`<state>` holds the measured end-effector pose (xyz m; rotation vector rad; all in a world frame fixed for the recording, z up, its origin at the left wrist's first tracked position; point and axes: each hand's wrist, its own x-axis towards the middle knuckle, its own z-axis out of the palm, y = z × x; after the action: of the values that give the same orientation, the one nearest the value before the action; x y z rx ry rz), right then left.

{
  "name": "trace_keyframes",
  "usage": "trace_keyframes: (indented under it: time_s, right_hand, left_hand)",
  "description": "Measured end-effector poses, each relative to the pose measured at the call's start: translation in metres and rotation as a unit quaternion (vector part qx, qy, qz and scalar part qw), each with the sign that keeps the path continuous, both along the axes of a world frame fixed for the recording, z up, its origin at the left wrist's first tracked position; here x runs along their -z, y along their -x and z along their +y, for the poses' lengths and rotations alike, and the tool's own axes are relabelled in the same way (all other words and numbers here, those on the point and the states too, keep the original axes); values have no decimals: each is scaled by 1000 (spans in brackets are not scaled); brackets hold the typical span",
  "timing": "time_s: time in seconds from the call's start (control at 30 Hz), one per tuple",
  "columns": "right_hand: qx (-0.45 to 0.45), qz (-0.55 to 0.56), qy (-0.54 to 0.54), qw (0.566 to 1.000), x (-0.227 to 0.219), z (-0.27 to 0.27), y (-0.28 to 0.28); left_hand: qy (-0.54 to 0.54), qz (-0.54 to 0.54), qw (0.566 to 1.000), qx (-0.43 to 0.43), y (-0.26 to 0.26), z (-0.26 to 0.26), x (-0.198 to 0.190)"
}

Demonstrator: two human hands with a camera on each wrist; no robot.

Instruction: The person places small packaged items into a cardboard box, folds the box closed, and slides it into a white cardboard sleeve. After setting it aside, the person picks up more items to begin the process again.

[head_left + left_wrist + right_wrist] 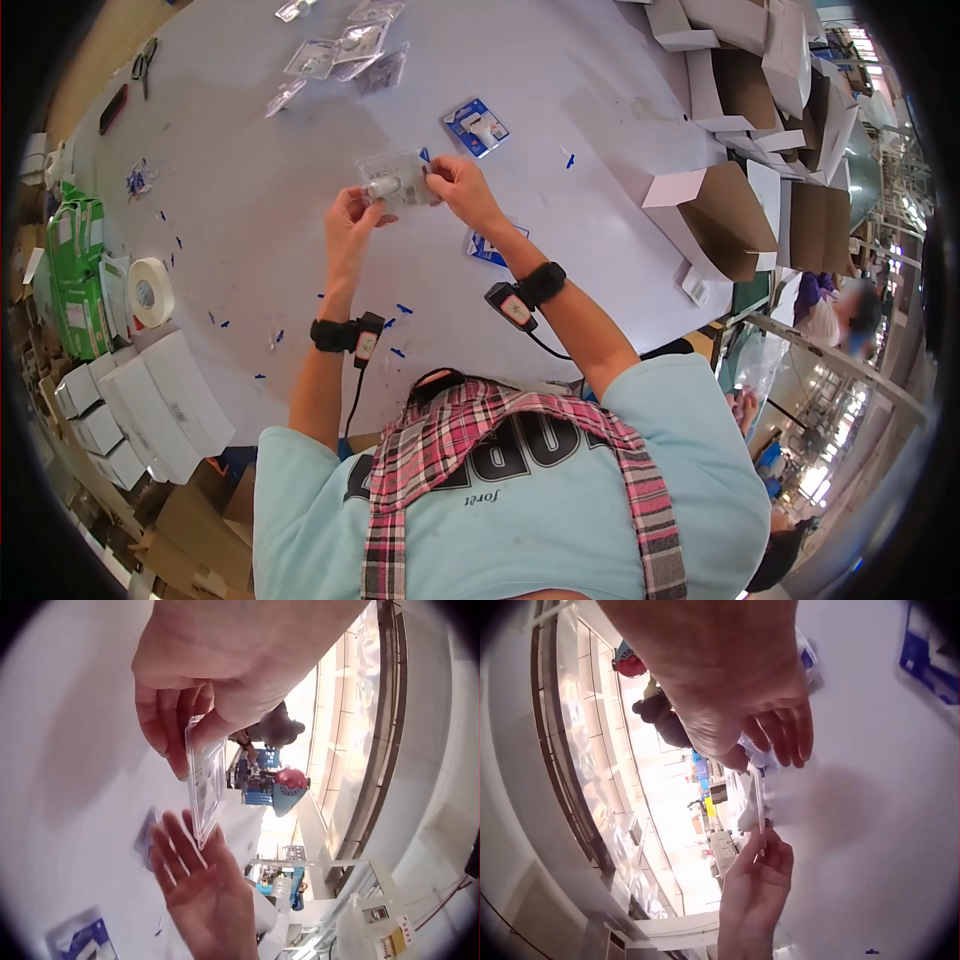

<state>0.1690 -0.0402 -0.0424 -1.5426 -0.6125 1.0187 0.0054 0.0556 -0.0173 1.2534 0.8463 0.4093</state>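
Both hands hold a clear plastic blister pack [398,178] with a small white part inside, just above the grey table [250,200]. My left hand [372,203] pinches its left edge between thumb and fingers. On the opposite edge, my right hand [440,178] grips with the thumb, its fingers stretched out. In the left wrist view the pack [206,780] hangs edge-on from the left hand [180,754], with the right hand's fingers [184,847] below it. From the right wrist the pack [759,799] looks like a thin strip between the right hand [765,754] and the left hand [761,851].
A blue-carded packed item [476,127] lies beyond the hands, and another blue card [485,248] lies under the right forearm. Several clear packs [345,50] lie at the far edge. A tape roll [150,291] and white boxes [160,400] are left; folded cartons [730,215] right.
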Motion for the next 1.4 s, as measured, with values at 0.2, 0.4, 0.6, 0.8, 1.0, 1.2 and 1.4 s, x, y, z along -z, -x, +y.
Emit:
trace_keyframes:
  time_s: [0.2,0.4,0.6,0.8,1.0,1.2,1.4]
  right_hand:
    - [-9,55,10,998,4,-31,3]
    - [-8,391,-100,915,-11,-40,-2]
    - [-14,435,-98,895,-3,-33,10]
    - [-107,32,-18,994,4,-33,8]
    - [-76,94,29,992,-19,-31,-2]
    - [-150,-228,127,954,11,-73,-66]
    - [-3,-393,111,913,-6,-96,-71]
  left_hand:
    - [-5,28,996,90,7,1,-5]
    - [114,-9,990,80,10,0,2]
    - [269,-78,959,49,19,-8,19]
    - [285,-92,954,-21,37,-9,26]
    - [94,9,986,135,15,-10,13]
    - [130,-6,989,66,-38,55,47]
    - [360,-157,908,-144,-129,116,81]
